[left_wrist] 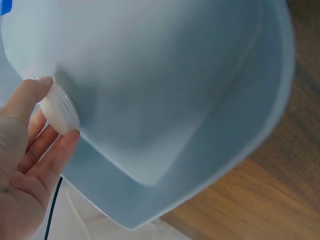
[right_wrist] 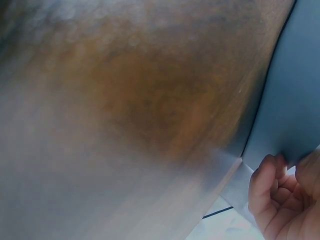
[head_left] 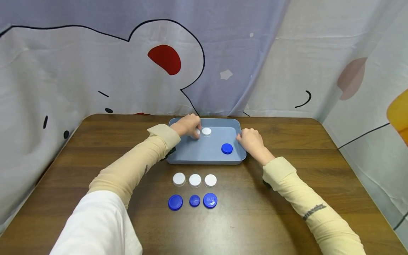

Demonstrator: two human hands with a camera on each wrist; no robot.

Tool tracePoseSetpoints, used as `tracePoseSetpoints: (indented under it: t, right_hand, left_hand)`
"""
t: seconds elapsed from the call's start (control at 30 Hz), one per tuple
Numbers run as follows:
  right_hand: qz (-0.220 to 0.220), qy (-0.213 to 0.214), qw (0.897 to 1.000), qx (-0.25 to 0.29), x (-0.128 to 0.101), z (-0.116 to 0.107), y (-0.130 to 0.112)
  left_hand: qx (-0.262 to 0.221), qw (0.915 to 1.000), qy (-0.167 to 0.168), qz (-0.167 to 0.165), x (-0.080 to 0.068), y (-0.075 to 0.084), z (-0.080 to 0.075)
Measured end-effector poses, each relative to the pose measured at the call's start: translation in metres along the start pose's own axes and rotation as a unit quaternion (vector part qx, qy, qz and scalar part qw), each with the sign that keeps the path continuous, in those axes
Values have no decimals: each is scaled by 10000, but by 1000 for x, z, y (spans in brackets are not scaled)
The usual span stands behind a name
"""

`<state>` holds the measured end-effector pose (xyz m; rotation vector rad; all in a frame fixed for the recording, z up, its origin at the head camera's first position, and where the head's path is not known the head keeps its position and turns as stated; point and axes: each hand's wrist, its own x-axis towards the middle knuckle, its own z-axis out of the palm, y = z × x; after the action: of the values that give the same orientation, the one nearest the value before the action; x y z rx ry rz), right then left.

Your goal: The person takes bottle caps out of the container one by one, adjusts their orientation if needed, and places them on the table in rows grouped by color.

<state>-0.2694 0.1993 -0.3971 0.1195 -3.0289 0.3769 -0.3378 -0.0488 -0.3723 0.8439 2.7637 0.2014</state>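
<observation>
Inside tray (head_left: 204, 150) | left hand (head_left: 188, 125) half-hides pinched white cap (left_wrist: 59, 111)

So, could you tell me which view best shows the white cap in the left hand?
The left wrist view: the white cap sits pinched in the left hand. The head view shows only a sliver; the right wrist view misses it.

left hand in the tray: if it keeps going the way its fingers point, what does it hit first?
Probably the loose white cap beside it in the tray. The left hand pinches another white cap, fingers pointing right; depth is uncertain.
</observation>
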Motion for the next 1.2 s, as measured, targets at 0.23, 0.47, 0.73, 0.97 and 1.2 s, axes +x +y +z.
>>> tracePoseSetpoints:
  t: [0.23, 0.47, 0.73, 0.97, 1.2]
  right_hand:
    - [-5, -6, 10000, -2, 1, 0, 2]
    - [-27, -8, 10000, -42, 3, 0, 3]
    - [-12, -84, 9999, -59, 3, 0, 1]
    - [-87, 0, 9999, -52, 4, -1, 2]
    - [-95, -4, 9999, -86, 6, -1, 7]
  left_hand:
    - [-63, 9994, 261, 226, -7, 8, -10]
    - [-117, 9964, 566, 619, -17, 23, -19]
    - [-41, 9933, 676, 932, -31, 42, -28]
    - [15, 9908, 635, 1197, -45, 61, -29]
    - [26, 9832, 604, 1725, -52, 85, -28]
